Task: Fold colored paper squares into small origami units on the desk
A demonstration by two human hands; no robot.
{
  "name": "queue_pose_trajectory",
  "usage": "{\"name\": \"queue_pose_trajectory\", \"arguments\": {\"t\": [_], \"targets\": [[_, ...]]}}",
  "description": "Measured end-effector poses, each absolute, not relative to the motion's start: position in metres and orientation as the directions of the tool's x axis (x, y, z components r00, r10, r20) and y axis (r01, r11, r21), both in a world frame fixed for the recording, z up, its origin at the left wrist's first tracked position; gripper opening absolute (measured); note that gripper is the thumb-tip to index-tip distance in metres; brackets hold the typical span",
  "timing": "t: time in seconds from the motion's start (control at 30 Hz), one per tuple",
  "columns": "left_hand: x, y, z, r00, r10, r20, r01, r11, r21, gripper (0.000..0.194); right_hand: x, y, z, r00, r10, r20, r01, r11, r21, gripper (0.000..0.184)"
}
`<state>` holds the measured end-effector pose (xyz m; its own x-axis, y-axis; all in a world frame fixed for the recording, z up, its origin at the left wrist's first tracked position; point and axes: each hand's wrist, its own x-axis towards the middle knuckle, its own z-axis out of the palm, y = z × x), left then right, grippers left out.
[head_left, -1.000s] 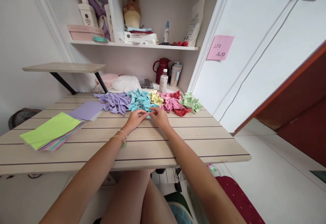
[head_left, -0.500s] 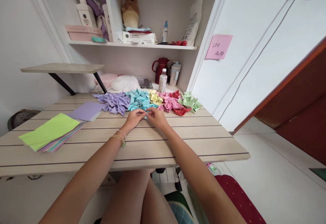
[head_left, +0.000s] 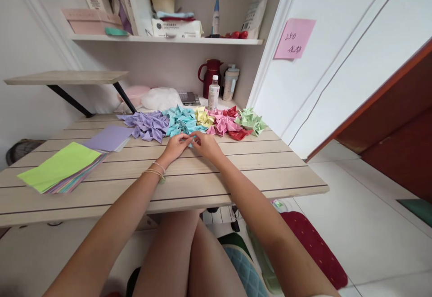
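My left hand [head_left: 175, 147] and my right hand [head_left: 207, 146] meet at the middle of the wooden table [head_left: 236, 175], fingers pinched together on a small light blue folded paper piece [head_left: 191, 141]. Just behind them lies a row of folded paper shapes: purple [head_left: 146, 126], light blue [head_left: 180, 121], yellow [head_left: 203, 117], pink [head_left: 222, 126], red [head_left: 241, 133] and green [head_left: 251, 120]. A beaded bracelet sits on my left wrist.
A stack of coloured paper sheets topped with green [head_left: 59, 167] and a purple sheet [head_left: 108, 137] lie at the table's left. A small bottle [head_left: 213, 93], red jug [head_left: 211, 73] and cup [head_left: 230, 83] stand behind. Shelves above hold boxes. A pink note [head_left: 294, 38] hangs on the wall.
The hands stay pinched together on the blue piece. The camera has tilted down a little, so the shelf and table sit higher in view.
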<state>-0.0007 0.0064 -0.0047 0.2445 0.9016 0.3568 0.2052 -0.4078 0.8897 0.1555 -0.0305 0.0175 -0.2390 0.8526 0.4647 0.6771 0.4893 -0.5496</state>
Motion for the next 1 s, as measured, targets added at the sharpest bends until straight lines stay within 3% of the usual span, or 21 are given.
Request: {"name": "queue_pose_trajectory", "arguments": {"t": [0.2,0.37,0.57,0.83,1.0], "targets": [[0.001,0.009,-0.007,0.291,0.892,0.347,0.210,-0.413,0.886,0.037,0.157,-0.029,0.015,-0.232,0.863,0.449,0.675,0.475,-0.564,0.027],[0.001,0.006,-0.006,0.232,0.910,0.343,0.175,-0.386,0.906,0.036,0.155,-0.024,0.009,-0.138,0.874,0.467,0.527,0.463,-0.712,0.023],[0.002,0.003,-0.001,0.170,0.931,0.322,0.088,-0.340,0.936,0.036,0.153,-0.021,0.007,-0.036,0.919,0.392,0.306,0.384,-0.871,0.019],[0.002,0.002,0.000,0.147,0.942,0.303,0.092,-0.318,0.944,0.035,0.152,-0.019,0.005,-0.019,0.930,0.367,0.248,0.360,-0.899,0.021],[0.000,0.002,-0.001,0.163,0.935,0.315,0.169,-0.341,0.925,0.034,0.152,-0.018,0.002,-0.055,0.927,0.370,0.317,0.368,-0.874,0.020]]}}
